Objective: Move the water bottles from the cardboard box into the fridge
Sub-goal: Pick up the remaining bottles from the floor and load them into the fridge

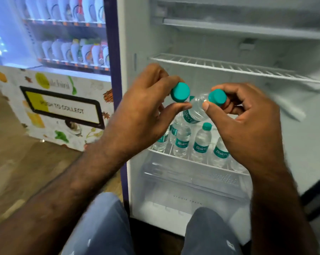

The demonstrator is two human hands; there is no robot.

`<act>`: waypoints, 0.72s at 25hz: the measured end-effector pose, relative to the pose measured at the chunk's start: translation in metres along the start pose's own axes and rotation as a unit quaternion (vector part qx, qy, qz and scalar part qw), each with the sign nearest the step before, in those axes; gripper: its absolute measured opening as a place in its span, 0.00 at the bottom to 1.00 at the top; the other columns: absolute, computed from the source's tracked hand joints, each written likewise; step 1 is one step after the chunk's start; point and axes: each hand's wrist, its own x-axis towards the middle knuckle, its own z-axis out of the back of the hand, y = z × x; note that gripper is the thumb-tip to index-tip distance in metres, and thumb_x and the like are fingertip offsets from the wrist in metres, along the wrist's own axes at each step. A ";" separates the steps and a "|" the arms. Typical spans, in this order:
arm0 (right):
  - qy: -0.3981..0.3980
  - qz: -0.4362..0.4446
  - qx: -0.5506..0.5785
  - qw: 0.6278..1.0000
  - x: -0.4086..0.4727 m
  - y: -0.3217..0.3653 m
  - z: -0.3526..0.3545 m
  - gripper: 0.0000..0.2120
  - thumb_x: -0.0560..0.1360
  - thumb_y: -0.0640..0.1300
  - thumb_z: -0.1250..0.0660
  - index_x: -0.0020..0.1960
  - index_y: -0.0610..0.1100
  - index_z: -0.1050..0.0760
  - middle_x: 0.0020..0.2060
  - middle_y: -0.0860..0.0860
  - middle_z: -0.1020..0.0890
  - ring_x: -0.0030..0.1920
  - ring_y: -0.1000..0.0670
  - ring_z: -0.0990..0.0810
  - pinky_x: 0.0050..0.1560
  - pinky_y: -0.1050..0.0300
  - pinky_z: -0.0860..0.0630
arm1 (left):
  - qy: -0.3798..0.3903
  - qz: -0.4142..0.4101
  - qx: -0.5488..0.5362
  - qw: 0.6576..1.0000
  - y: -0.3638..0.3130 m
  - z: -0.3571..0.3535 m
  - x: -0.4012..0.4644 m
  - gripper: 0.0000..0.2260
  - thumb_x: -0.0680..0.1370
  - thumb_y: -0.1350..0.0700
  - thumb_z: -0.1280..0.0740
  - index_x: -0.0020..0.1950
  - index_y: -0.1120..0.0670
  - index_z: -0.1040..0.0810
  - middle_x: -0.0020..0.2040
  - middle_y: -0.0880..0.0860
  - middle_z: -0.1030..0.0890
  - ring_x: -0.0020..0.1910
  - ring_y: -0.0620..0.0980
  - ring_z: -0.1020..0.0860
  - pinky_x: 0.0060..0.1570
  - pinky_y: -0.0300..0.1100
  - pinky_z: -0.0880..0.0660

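The fridge (229, 74) stands open in front of me. My left hand (144, 107) grips a clear water bottle by its teal cap (180, 92); the bottle's body is mostly hidden behind the hand. My right hand (247, 122) holds a second water bottle (194, 112) by its teal cap, with its body pointing down and left toward the fridge. Both bottles hang just above the lower wire shelf (192, 160), where several labelled water bottles (201, 144) stand upright. The cardboard box is out of view.
An upper wire shelf (229, 68) sits above my hands, and a clear vegetable drawer (188, 181) lies below the lower shelf. A lit vending machine (63, 52) stands to the left on a wooden floor. My knees (104, 227) are close to the fridge's base.
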 end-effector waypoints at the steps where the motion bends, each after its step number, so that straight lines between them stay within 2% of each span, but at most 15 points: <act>1: -0.016 -0.004 -0.010 1.000 0.003 -0.009 0.003 0.11 0.77 0.48 0.23 0.57 0.49 0.18 0.47 0.53 0.19 0.45 0.50 0.20 0.50 0.50 0.19 | 0.013 -0.006 -0.008 1.000 0.003 -0.013 0.009 0.18 0.80 0.51 0.27 0.64 0.60 0.21 0.53 0.55 0.25 0.47 0.49 0.25 0.43 0.40 0.21; 5: -0.047 -0.036 -0.053 0.997 0.015 -0.044 0.002 0.13 0.76 0.47 0.23 0.59 0.48 0.19 0.49 0.53 0.20 0.48 0.53 0.20 0.52 0.59 0.20 | 0.048 -0.017 -0.040 0.998 0.014 -0.069 0.038 0.18 0.79 0.48 0.28 0.65 0.57 0.21 0.54 0.53 0.25 0.46 0.46 0.28 0.45 0.42 0.22; 10: -0.075 -0.101 -0.082 0.989 0.038 -0.091 0.002 0.12 0.76 0.45 0.23 0.59 0.48 0.19 0.51 0.53 0.20 0.46 0.57 0.22 0.51 0.69 0.26 | 0.078 0.008 -0.068 0.995 0.022 -0.130 0.082 0.19 0.79 0.47 0.27 0.65 0.55 0.21 0.54 0.49 0.28 0.46 0.43 0.29 0.49 0.41 0.22; 12: -0.071 -0.133 -0.100 0.984 0.053 -0.111 0.002 0.11 0.77 0.45 0.24 0.58 0.49 0.19 0.51 0.53 0.20 0.46 0.57 0.23 0.52 0.66 0.25 | 0.081 0.009 -0.067 0.994 0.020 -0.147 0.096 0.18 0.79 0.48 0.27 0.65 0.56 0.22 0.54 0.48 0.30 0.45 0.42 0.31 0.46 0.33 0.26; 14: -0.053 -0.158 -0.118 0.979 0.067 -0.127 -0.001 0.10 0.76 0.45 0.24 0.57 0.47 0.19 0.51 0.51 0.20 0.47 0.54 0.23 0.55 0.57 0.22 | 0.063 0.007 -0.062 0.996 0.017 -0.157 0.099 0.17 0.79 0.50 0.27 0.64 0.56 0.22 0.53 0.49 0.31 0.43 0.41 0.31 0.44 0.28 0.30; 16: -0.039 -0.177 -0.127 0.975 0.078 -0.142 -0.003 0.10 0.76 0.44 0.24 0.56 0.46 0.18 0.52 0.49 0.19 0.49 0.50 0.22 0.57 0.53 0.22 | 0.053 0.010 -0.074 0.996 0.017 -0.164 0.095 0.16 0.79 0.51 0.27 0.64 0.56 0.21 0.53 0.50 0.29 0.43 0.43 0.28 0.44 0.30 0.28; 18: -0.030 -0.193 -0.134 0.972 0.083 -0.154 -0.007 0.11 0.76 0.44 0.24 0.57 0.45 0.18 0.53 0.49 0.19 0.50 0.50 0.22 0.58 0.53 0.22 | 0.055 0.005 -0.075 0.996 0.020 -0.169 0.091 0.17 0.79 0.51 0.27 0.65 0.57 0.21 0.53 0.50 0.28 0.44 0.42 0.28 0.46 0.32 0.28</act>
